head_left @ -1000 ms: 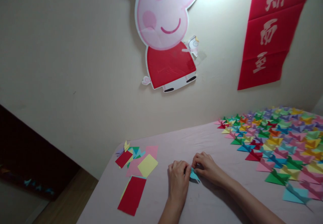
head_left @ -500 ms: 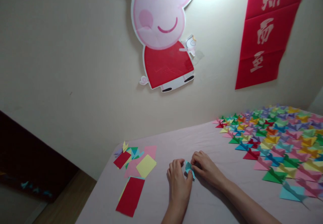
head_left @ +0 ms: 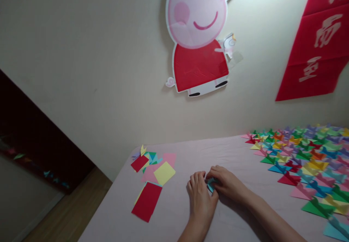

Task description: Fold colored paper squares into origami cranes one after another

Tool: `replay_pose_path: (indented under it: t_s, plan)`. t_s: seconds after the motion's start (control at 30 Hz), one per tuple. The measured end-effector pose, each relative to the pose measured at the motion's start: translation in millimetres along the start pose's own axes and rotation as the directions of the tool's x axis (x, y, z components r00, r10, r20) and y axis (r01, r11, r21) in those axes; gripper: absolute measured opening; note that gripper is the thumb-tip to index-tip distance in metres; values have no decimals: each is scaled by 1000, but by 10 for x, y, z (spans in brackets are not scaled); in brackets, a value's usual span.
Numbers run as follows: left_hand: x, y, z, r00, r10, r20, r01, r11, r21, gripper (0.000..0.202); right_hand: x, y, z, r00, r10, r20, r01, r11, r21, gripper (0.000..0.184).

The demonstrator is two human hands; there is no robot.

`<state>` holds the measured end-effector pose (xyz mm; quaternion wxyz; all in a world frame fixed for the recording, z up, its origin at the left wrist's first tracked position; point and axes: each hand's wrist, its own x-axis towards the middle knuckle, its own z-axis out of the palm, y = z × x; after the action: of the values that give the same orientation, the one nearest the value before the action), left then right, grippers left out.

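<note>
Between my hands, low over the pale pink sheet [head_left: 174,231], is a small folded piece of light blue paper [head_left: 211,186]. My left hand [head_left: 201,194] has its thumb against the near edge of the paper, with its other fingers curled at the left. From the right, my right hand [head_left: 225,180] closes its fingers on the paper and covers much of it. The exact shape of the fold is hidden by the fingers.
Red paper sheets [head_left: 147,201] lie stacked at the left. Behind them are a yellow sheet [head_left: 164,173], a pink sheet [head_left: 169,159] and several folded scraps. Rows of colourful folded paper figures [head_left: 305,162] fill the right side. The wall [head_left: 122,107] stands behind.
The view has swung slightly left, so the scene sits further right. My right hand has closed further over the blue paper, which shows less now.
</note>
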<state>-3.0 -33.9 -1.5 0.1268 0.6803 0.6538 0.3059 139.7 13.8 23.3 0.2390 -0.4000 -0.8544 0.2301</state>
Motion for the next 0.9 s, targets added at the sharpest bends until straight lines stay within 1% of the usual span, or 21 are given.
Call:
replay_pose_path:
  t_s: [0.07, 0.23, 0.33, 0.43, 0.53, 0.63, 0.7, 0.73, 0.8, 0.9]
  plan:
    - [-4, 10, -2, 1000, -6, 0, 6, 1000, -20, 42, 22, 48, 19, 1000, 9, 19, -10, 998, 68, 27]
    - [-17, 18, 0, 1000, -5, 12, 6, 999, -41, 42, 18, 109, 46, 999, 44, -23, -38, 977, 210, 23]
    - [-17, 6, -7, 1000, 15, 13, -15, 1000, -24, 39, 10, 87, 21, 997, 79, -27, -70, 967, 244, 21]
    - [-17, 7, -46, 999, 45, 22, -45, 999, 5, 35, -2, 54, -15, 991, 135, -4, -130, 960, 248, 19]
    - [-52, 21, -92, 994, 92, 52, -96, 992, 83, 34, -21, 50, -25, 983, 181, 7, -178, 958, 225, 9]
    - [-154, 7, -95, 980, 179, 82, -193, 955, 225, 41, -38, 70, 7, 985, 173, -20, -166, 964, 206, 12]
    - [-249, -27, -74, 962, 256, 92, -272, 917, 293, 45, -46, 77, 39, 985, 170, -37, -159, 966, 202, 12]
    - [-296, -47, -63, 951, 293, 102, -310, 901, 302, 47, -49, 76, 55, 984, 171, -46, -158, 967, 198, 12]
    - [-371, -83, -45, 933, 330, 141, -358, 886, 293, 51, -58, 68, 80, 983, 169, -67, -154, 971, 181, 13]
    - [-421, -112, -29, 923, 329, 199, -374, 886, 275, 51, -77, 64, 103, 978, 168, -126, -150, 979, 138, 14]
